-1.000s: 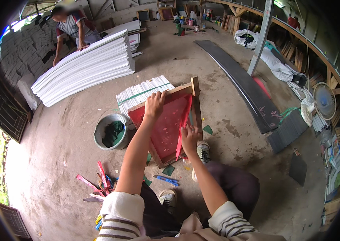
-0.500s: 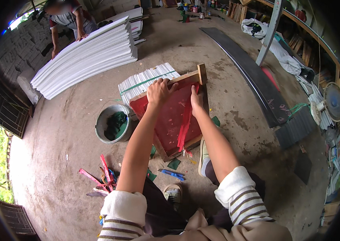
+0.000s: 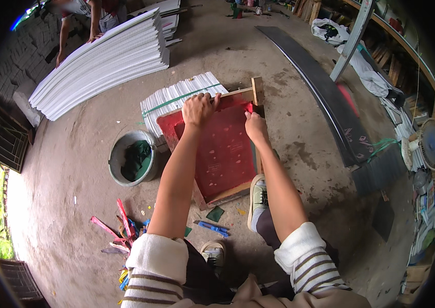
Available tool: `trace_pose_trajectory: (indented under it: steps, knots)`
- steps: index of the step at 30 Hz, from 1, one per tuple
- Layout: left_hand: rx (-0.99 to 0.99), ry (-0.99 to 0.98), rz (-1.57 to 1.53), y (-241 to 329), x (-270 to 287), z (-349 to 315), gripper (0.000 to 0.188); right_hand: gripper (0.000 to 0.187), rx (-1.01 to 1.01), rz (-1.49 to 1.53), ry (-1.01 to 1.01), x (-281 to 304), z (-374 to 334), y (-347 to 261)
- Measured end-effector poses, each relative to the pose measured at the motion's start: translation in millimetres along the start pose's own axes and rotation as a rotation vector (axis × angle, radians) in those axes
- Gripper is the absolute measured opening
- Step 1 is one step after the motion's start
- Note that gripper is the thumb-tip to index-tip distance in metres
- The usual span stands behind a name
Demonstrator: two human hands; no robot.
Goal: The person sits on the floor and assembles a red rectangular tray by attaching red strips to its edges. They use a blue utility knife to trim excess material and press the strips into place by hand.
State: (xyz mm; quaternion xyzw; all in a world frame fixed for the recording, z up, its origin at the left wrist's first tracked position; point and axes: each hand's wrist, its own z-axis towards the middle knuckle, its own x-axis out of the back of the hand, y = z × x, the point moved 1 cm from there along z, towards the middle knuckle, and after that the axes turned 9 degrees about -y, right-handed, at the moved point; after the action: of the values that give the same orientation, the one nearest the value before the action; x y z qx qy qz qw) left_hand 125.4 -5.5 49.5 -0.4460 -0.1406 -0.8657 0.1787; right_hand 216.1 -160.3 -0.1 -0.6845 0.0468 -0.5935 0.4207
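Observation:
A wooden frame stretched with red mesh, like a printing screen, leans tilted in front of me. Over its far edge my left hand is closed, fingers wrapped round the wood. At the upper right of the mesh my right hand makes a tight pinch. A bit of bright red strip sticks out above those fingers; the rest of it is hidden. My right shoe stands against the frame's near right corner.
A bundle of white slats tied with green band lies behind the frame. To the left stands a grey bucket of green scraps. Red strips and a blue cutter knife lie nearby. A co-worker touches stacked white sheets.
The long red strip that lay down the right side of the mesh no longer shows there. My right hand has gone from loosely bent to closed. My left hand keeps its hold.

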Motion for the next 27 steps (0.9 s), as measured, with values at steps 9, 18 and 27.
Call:
trace_pose_trajectory:
  steps: [9,18,27]
  knots:
    - [-0.004,-0.058,0.016,-6,-12,5,0.049,0.038,0.082,-0.016,-0.076,2,-38,-13]
    - [0.020,-0.103,0.043,-8,-13,4,0.048,0.034,0.150,0.023,-0.033,6,-99,-35]
    - [-0.009,-0.058,-0.006,-7,-7,-2,0.045,0.031,0.098,0.127,-0.086,6,-114,-26]
